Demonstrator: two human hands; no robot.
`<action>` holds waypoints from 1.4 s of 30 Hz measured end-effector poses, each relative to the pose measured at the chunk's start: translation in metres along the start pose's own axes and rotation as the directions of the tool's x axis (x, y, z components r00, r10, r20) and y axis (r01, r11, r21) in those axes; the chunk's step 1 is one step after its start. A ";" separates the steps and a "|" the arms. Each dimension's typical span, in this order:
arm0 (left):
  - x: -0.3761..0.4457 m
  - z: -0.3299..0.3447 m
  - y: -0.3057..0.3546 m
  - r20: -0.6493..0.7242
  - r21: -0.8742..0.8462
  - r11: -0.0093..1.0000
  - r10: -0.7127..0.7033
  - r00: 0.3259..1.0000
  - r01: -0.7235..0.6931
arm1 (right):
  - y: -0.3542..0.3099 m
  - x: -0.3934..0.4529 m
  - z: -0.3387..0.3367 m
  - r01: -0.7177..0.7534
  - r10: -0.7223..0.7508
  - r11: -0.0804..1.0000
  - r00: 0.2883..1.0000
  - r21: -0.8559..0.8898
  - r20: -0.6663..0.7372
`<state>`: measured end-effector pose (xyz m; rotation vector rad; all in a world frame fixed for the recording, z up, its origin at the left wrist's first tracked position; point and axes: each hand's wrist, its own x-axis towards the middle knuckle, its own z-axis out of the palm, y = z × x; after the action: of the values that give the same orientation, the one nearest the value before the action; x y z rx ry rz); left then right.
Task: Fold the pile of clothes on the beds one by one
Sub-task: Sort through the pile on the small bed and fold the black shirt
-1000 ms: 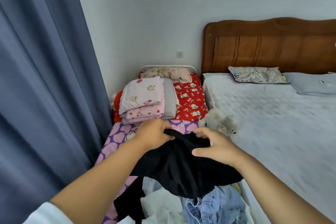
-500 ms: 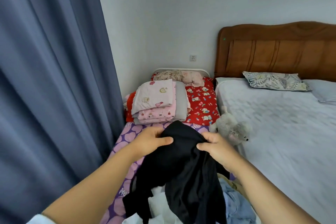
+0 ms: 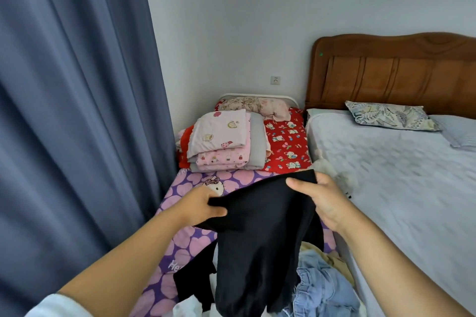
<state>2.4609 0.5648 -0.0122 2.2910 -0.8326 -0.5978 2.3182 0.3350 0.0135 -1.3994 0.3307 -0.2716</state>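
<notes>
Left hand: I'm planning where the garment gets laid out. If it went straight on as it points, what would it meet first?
Probably the folded stack, past the left hand gripping the black garment; depth is unclear.

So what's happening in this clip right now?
A person is sorting laundry on a narrow bed. Both hands grip the top edge of a black garment, left hand and right hand, holding it up so it hangs over an unfolded pile of denim and light clothes. A folded stack already sits further up the bed. This piece is not yet folded.
</notes>
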 end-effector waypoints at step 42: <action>0.013 0.019 0.071 0.087 -0.514 0.857 0.105 0.991 -0.045 | 0.017 0.000 -0.002 -0.020 0.033 0.954 0.999 -0.299 0.041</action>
<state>2.4300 0.5048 0.0204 1.7437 -0.7062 -0.8101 2.3173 0.3359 -0.0034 -1.6953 0.3633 -0.1713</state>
